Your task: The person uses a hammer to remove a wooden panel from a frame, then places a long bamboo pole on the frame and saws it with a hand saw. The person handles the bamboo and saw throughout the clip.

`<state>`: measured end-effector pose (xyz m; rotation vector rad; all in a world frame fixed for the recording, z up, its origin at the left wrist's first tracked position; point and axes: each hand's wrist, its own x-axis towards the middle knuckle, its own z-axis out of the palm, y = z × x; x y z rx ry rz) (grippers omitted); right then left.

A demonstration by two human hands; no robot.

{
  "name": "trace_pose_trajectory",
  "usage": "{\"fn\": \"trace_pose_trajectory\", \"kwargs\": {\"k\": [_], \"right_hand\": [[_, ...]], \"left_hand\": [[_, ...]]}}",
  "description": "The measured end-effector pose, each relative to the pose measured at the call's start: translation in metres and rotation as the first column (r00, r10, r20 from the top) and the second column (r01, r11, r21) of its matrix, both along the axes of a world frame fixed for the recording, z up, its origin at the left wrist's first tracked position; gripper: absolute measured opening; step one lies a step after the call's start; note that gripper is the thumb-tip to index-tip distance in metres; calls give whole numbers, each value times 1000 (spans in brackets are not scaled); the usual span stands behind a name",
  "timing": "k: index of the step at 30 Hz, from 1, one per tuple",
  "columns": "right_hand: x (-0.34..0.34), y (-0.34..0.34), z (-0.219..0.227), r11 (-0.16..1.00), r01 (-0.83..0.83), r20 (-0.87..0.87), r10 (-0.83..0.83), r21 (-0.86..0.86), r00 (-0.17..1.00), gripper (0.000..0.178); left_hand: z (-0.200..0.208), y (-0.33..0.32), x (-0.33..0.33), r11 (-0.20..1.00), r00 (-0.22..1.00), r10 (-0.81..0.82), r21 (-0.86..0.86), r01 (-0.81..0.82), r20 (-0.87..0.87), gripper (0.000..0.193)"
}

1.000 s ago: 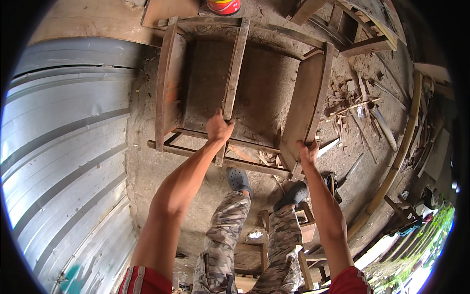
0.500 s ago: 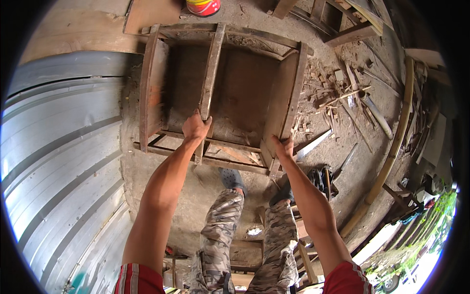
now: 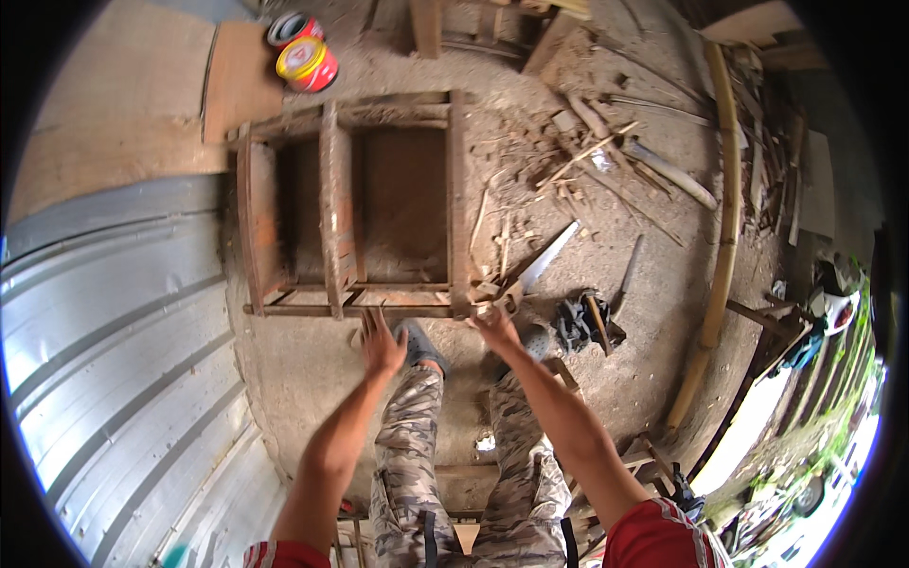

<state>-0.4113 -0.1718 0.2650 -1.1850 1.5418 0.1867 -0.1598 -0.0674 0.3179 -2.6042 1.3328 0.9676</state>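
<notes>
A worn brown wooden frame (image 3: 329, 208), with side panels and a middle rail, rests on the dirt floor in front of me. My left hand (image 3: 382, 346) is at its near edge, fingers spread, with nothing in it. My right hand (image 3: 496, 325) is by the frame's near right corner, close to the handle of a handsaw (image 3: 549, 256). Its fingers are small and blurred, so whether they grip the corner does not show. Between my arms are my feet in grey clogs (image 3: 421, 343).
Two red paint cans (image 3: 308, 64) stand beyond the frame, beside a plywood sheet (image 3: 237, 80). Metal sheeting (image 3: 123, 312) runs along the left. Wood scraps (image 3: 568, 123), a dark bag (image 3: 579, 320) and a long bamboo pole (image 3: 721, 237) lie to the right.
The wooden frame has gone down and levelled out, farther from me. My left hand has let go of its middle rail and drawn back. The whole view has shifted too.
</notes>
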Motion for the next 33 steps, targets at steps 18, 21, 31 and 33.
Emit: {"fn": "trace_pose_trajectory", "kwargs": {"k": [18,21,31,33], "right_hand": [[-294,8,111,675,698,124,-734,239,667,47],[-330,-24,115,593,772,141,-805,227,577,47],[-384,-83,140,289,908,164,-955,305,248,51],[-392,-84,133,249,917,115,-968,313,223,51]], "left_hand": [[131,-88,-361,967,834,185,-56,-250,-519,45],[156,-160,-398,971,767,189,1,-239,-613,43],[154,-282,-474,940,599,324,318,-120,-732,33],[135,-289,-485,914,599,379,388,-120,-706,33]]}}
